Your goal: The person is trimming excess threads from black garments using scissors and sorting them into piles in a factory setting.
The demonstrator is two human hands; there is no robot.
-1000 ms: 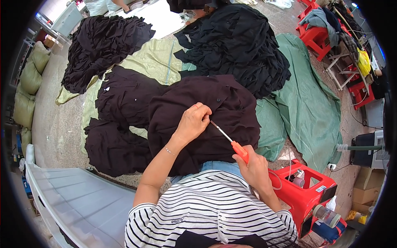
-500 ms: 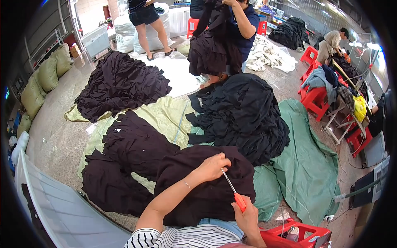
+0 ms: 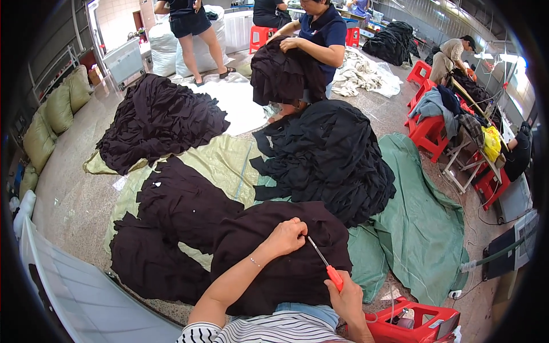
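A dark maroon garment is spread across my lap. My left hand lies on it, fingers curled and pinching the cloth; exactly what sits between the fingertips is hidden. My right hand grips the red handle of a slim tool with a long metal shaft. The shaft slants up and left over the garment, and its tip is close to my left fingertips. To the left, more dark maroon garments lie in flat stacks on a yellowish sheet.
A black garment heap rises ahead on a green tarp. A maroon heap lies far left. A grey bin borders the left; a red stool stands beside my right arm. A person ahead handles dark cloth.
My left hand has shifted slightly left, and its fingers have curled in. The tool is still in my right hand. The person ahead has lowered the dark cloth. The view has turned a little.
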